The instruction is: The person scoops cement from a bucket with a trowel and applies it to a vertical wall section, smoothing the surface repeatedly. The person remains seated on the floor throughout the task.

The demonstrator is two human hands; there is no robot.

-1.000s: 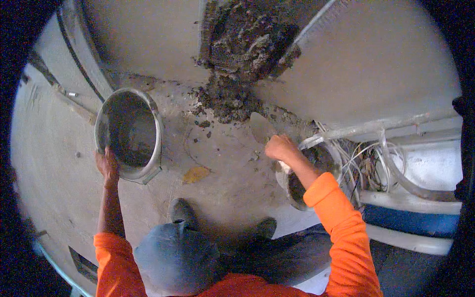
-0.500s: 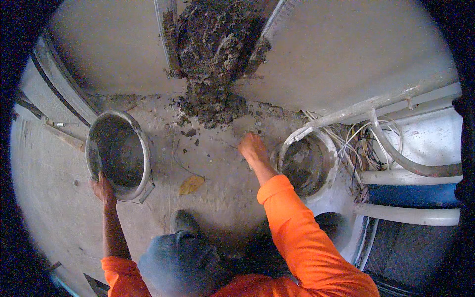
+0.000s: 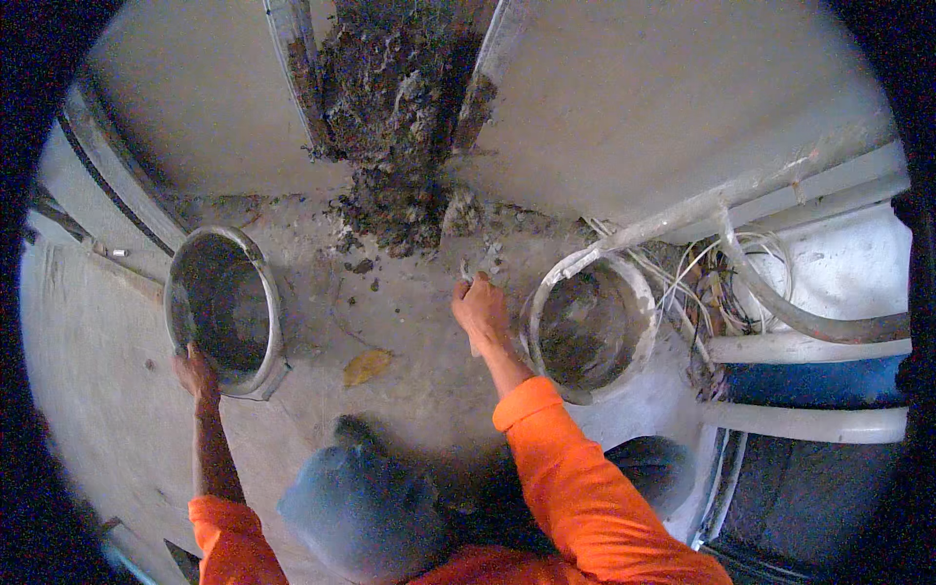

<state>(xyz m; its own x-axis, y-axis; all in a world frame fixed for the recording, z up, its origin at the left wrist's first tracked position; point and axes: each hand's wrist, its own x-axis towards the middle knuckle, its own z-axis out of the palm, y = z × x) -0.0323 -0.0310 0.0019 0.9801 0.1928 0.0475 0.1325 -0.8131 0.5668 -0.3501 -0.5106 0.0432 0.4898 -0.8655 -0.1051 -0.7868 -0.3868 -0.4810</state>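
Note:
My left hand [image 3: 198, 372] is closed on the near rim of a dark bucket [image 3: 276, 322] that stands tilted on the floor at the left. In my right hand [image 3: 480, 310] is the handle of a trowel [image 3: 462, 213]. Its grey blade points away from me, beside the right edge of a heap of dark wet mortar [image 3: 395, 210]. The heap lies at the wall's foot, below a rough mortar-filled strip between two upright edge strips [image 3: 294, 73]. Right of my right hand stands a second bucket [image 3: 645, 302], its rim caked with mortar and mortar residue inside.
Pale wall panels [image 3: 663, 107] flank the mortar strip. Loose white cables [image 3: 780, 263] and pipes [image 3: 809, 426] crowd the right side. A yellow leaf [image 3: 368, 368] lies on the concrete floor between the buckets. At the far left are a dark rope [image 3: 107, 180] and a wooden strip [image 3: 132, 273].
The trowel blade has moved from the floor just right of the heap to its edge, and its shank now shows. My left hand still holds the bucket rim. The view has shifted slightly.

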